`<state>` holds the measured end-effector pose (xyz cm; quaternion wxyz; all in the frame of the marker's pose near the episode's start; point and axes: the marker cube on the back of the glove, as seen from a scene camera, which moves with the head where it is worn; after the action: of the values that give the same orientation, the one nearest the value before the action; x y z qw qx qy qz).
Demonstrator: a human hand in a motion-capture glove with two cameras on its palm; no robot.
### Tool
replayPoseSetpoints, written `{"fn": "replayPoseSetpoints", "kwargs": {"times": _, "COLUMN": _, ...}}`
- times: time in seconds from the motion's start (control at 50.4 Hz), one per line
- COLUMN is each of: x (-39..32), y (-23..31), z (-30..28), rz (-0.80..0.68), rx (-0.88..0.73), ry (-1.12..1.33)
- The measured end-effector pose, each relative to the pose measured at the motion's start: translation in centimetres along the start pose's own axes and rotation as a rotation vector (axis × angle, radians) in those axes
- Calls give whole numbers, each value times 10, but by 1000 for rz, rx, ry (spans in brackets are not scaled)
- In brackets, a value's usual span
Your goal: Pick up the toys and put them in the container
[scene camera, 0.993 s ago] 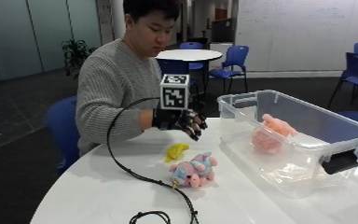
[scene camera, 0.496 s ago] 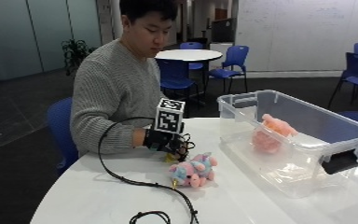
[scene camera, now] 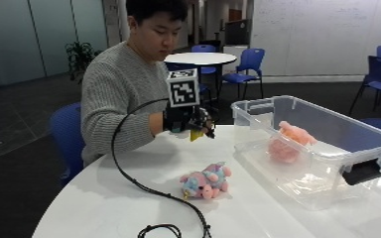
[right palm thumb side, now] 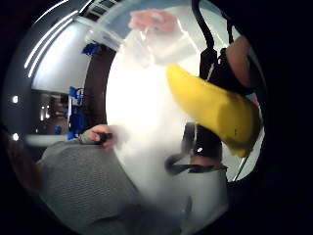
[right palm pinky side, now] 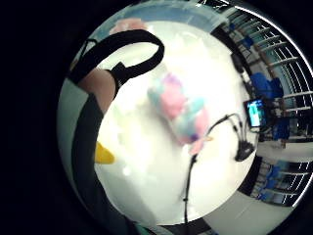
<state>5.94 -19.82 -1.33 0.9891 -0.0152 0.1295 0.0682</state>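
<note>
My gloved right hand point(scene camera: 189, 120) is raised above the white table point(scene camera: 111, 198), its fingers curled round a yellow banana-shaped toy point(scene camera: 196, 134) that pokes out below them. The same yellow toy point(right palm thumb side: 215, 107) fills much of the thumb side palm view, and its tip point(right palm pinky side: 103, 154) shows in the little finger side view. A pink, blue and purple plush toy point(scene camera: 206, 181) lies on the table in front of the hand, also seen as the plush toy point(right palm pinky side: 178, 107). A clear plastic container point(scene camera: 375, 144) stands to the right with a pink plush point(scene camera: 286, 141) inside.
A black cable point(scene camera: 144, 188) runs from the glove across the table past the plush toy to the front edge. My bare left hand point(right palm thumb side: 100, 136) rests near the table edge. Blue chairs and a round table stand behind.
The hand came down onto the yellow toy on the table, closed its fingers round it and has lifted it off the table. The multicoloured plush has not moved.
</note>
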Motion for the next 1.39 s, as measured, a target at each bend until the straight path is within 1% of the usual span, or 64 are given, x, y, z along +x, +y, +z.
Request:
{"fn": "replayPoseSetpoints", "kwargs": {"times": 0.139, "x": 3, "y": -13, "z": -35, "rz": -32, "rx": 50, "ry": -8}}
{"fn": "replayPoseSetpoints", "kwargs": {"times": 0.238, "x": 0, "y": -24, "z": -43, "rz": -34, "rx": 63, "ry": -13}}
{"fn": "replayPoseSetpoints", "kwargs": {"times": 0.338, "x": -7, "y": -43, "z": -51, "rz": -63, "rx": 78, "ry": -96}}
{"fn": "replayPoseSetpoints", "kwargs": {"times": 0.457, "x": -25, "y": -90, "z": -58, "rz": -105, "rx": 130, "ry": -162}}
{"fn": "replayPoseSetpoints", "kwargs": {"times": 0.556, "x": -38, "y": -139, "z": -61, "rz": -92, "rx": 150, "ry": -193}}
{"fn": "replayPoseSetpoints", "kwargs": {"times": 0.695, "x": -61, "y": -197, "z": -50, "rz": -85, "rx": 90, "ry": -169}}
{"fn": "replayPoseSetpoints", "kwargs": {"times": 0.775, "x": -74, "y": -215, "z": -40, "rz": -87, "rx": 54, "ry": -164}}
{"fn": "replayPoseSetpoints", "kwargs": {"times": 0.894, "x": -79, "y": -220, "z": -24, "rz": -85, "rx": 10, "ry": -153}}
{"fn": "replayPoseSetpoints", "kwargs": {"times": 1.053, "x": -73, "y": -212, "z": -5, "rz": -79, "rx": -92, "ry": -129}}
{"fn": "replayPoseSetpoints", "kwargs": {"times": 1.39, "x": -66, "y": -201, "z": -8, "rz": -88, "rx": -89, "ry": -152}}
